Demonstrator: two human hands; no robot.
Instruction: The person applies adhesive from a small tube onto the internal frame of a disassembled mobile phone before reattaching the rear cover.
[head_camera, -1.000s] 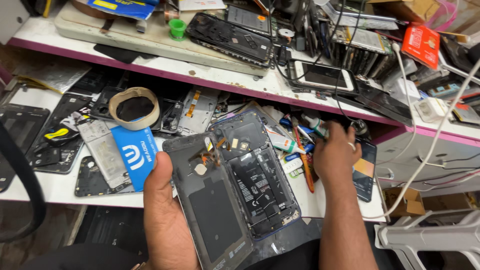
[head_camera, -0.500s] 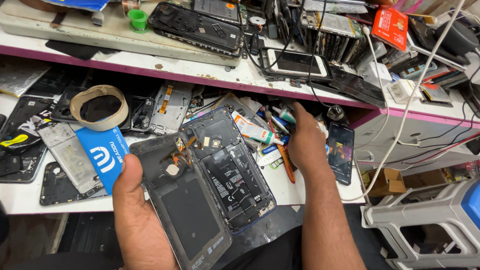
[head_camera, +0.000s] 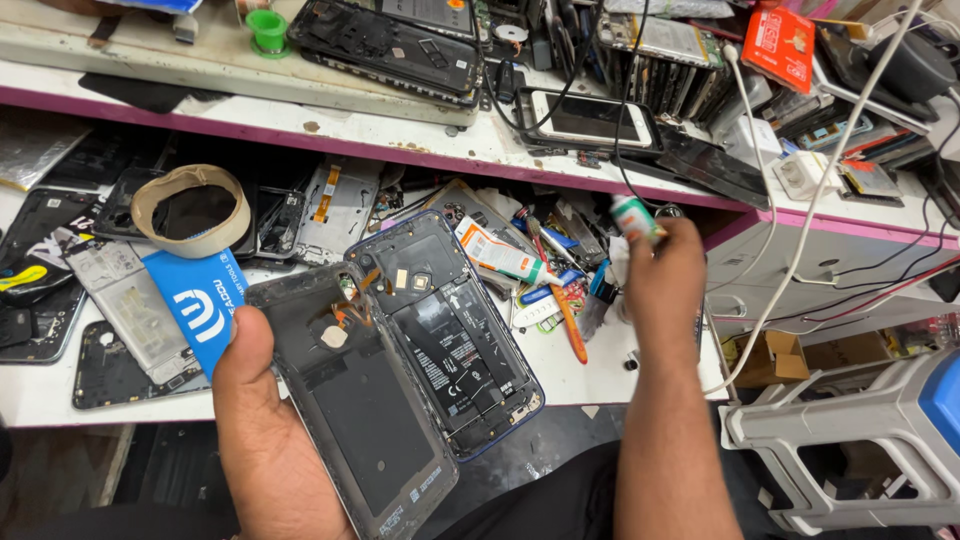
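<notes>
The opened phone, its dark innards facing up, lies with its long axis slanting from the upper left, near the clutter of the surface, down to the lower right towards the person's lap. Just beside it, overlapping its left edge, is the grey back cover, slanted the same way, its lower end nearest the camera. The left hand cups both from below and from the left, thumb up along the cover's left rim, so the grip is closed around cover and phone together (fingers underneath are hidden).

The right hand is raised well to the right of the phone, apart from it, pinching a small tube with a green and white end that points up and left; this grip is narrow, closed on the tube.

On the surface, a roll of tape sits beyond the blue card, and a white tube lies just past the phone's top end.
</notes>
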